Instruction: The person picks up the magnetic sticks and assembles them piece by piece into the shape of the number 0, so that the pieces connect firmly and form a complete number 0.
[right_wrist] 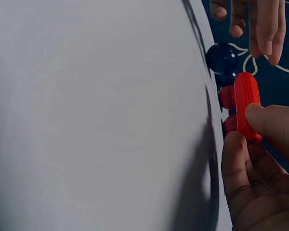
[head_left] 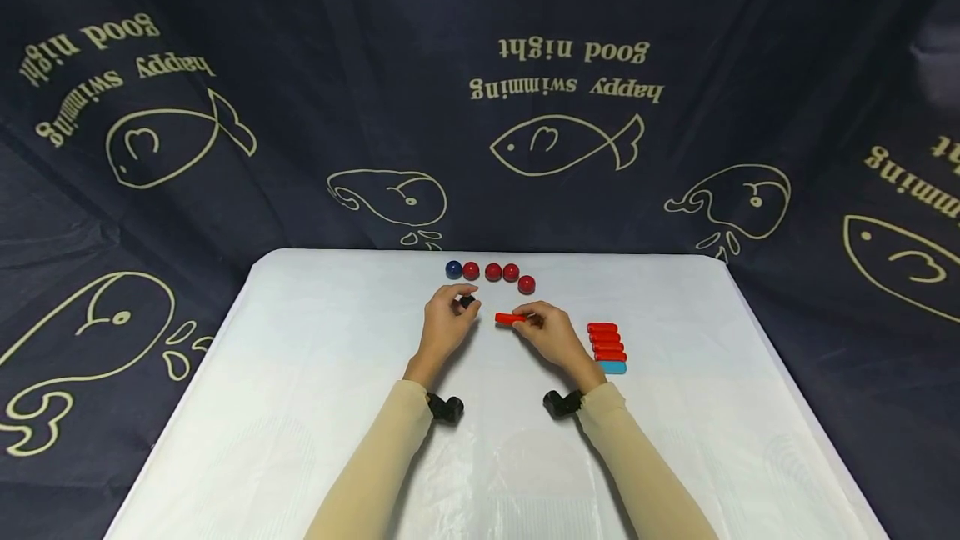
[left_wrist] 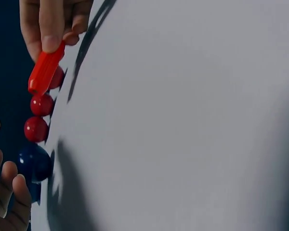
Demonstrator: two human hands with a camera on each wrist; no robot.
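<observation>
In the head view my right hand [head_left: 551,332] pinches a short red ribbed stick [head_left: 508,318] near one end, between thumb and fingers. The right wrist view shows the same red stick [right_wrist: 246,103] with its far end pointing towards the left hand. My left hand [head_left: 444,322] is around a dark blue ball [head_left: 467,302] on the table. From the wrist views, its fingers [left_wrist: 21,192] are spread and loosely bent, and a gap seems to separate them from the blue ball [right_wrist: 222,58]. The fingers partly hide the ball in the head view.
Behind the hands, another blue ball [head_left: 453,269] and several red balls [head_left: 492,272] form a loose row near the table's far edge. To the right lie several red sticks [head_left: 606,337] side by side, with a light blue stick [head_left: 612,367] nearest. The white table [head_left: 300,407] meets a dark curtain [head_left: 420,90].
</observation>
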